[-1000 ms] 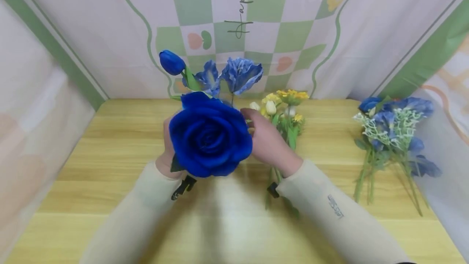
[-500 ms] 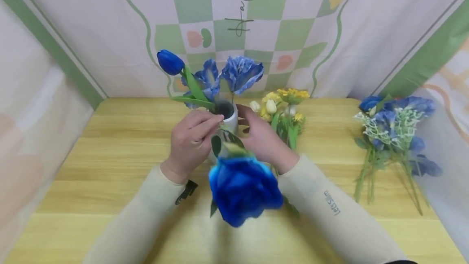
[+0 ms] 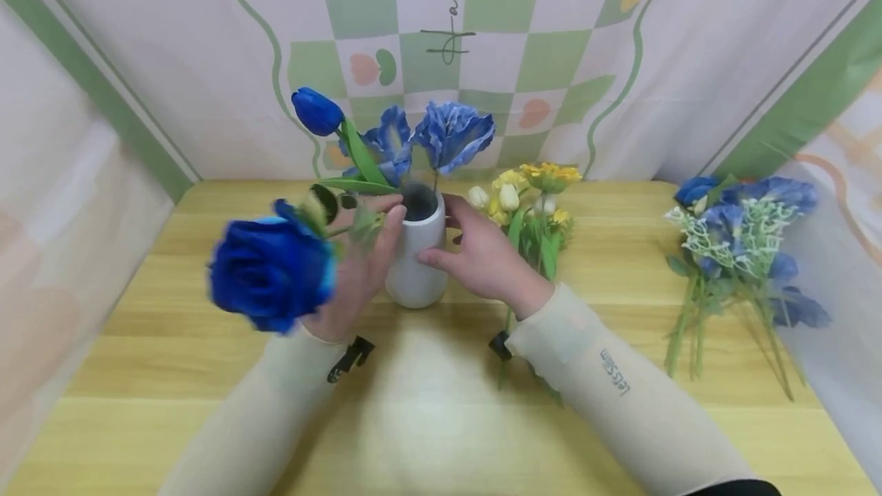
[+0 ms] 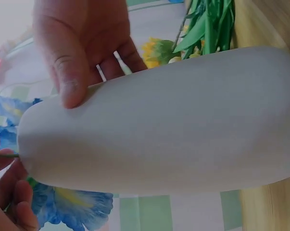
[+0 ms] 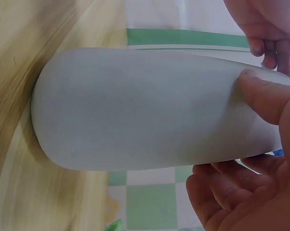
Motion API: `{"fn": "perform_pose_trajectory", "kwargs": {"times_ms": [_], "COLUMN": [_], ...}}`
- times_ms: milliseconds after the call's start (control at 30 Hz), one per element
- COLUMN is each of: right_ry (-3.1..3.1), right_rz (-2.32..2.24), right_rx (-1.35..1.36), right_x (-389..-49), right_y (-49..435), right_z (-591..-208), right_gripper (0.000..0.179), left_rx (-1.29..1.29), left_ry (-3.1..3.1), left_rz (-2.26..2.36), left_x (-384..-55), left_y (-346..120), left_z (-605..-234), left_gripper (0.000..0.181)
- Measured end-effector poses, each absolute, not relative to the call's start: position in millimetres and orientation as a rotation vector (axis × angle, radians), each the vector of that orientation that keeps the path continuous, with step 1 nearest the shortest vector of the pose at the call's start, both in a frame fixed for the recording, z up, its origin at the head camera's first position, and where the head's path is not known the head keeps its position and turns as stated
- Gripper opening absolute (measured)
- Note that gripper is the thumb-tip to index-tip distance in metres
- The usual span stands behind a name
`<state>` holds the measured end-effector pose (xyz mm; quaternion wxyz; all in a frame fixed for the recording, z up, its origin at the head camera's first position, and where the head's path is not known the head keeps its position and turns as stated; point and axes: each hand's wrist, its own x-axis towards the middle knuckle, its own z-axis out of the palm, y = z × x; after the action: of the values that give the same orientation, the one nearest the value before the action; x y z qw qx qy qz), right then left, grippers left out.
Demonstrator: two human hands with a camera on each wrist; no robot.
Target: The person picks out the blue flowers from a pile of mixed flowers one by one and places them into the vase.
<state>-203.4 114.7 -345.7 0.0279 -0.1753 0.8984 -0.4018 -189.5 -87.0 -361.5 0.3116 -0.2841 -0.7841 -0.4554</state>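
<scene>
A white vase (image 3: 416, 262) stands upright on the table, holding a blue tulip (image 3: 317, 112) and ruffled blue flowers (image 3: 453, 136). My right hand (image 3: 485, 255) grips the vase near its top, the thumb (image 5: 265, 94) on the near side and fingers around the other. At the vase's mouth my left hand (image 3: 354, 274) pinches the thin green stem (image 4: 6, 155) of a large blue rose. The rose (image 3: 269, 274) leans left over that hand and covers part of it. The stem's lower end is hidden.
Yellow and white flowers (image 3: 544, 197) with green stems lie on the table just right of the vase. Another bunch of blue flowers with white sprigs (image 3: 747, 236) lies at the right edge. A patterned cloth (image 3: 434, 44) hangs behind the wooden table (image 3: 413, 404).
The rose head has swung from in front of the vase, first nearer me, then to the left. My left hand's fingers have shifted around the stem. The right hand still holds the vase.
</scene>
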Motion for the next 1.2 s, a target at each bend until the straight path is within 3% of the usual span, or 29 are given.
{"fn": "perform_pose_trajectory", "kwargs": {"times_ms": [100,267,500,767,1200], "right_ry": [2.762,2.768,2.767,2.755,2.745], "right_rz": [-1.242,-1.234,-1.241,-1.242,-1.275], "right_rx": [-0.532,-0.505,-0.502,-0.479,-0.511], "right_x": [-202.5,-202.0,-202.1,-201.9,-202.1], "right_y": [114.2,114.7,115.3,116.5,116.5], "right_z": [-345.8,-346.4,-346.3,-346.1,-348.0], "right_gripper": [0.082,0.082,0.081,0.081,0.080], "left_rx": [-0.577,-0.514,-0.449,-0.350,-0.361], "left_ry": [-1.951,-1.874,-2.018,-1.784,-2.130], "left_rz": [-1.267,-1.454,-1.589,-1.678,-1.433], "left_x": [-179.5,-186.5,-190.2,-183.4,-201.0], "left_y": [-80.1,-78.7,-88.0,-96.5,-91.9], "left_z": [-332.2,-331.5,-344.1,-348.7,-348.7], "left_gripper": [0.014,0.004,0.014,0.024,0.016]}}
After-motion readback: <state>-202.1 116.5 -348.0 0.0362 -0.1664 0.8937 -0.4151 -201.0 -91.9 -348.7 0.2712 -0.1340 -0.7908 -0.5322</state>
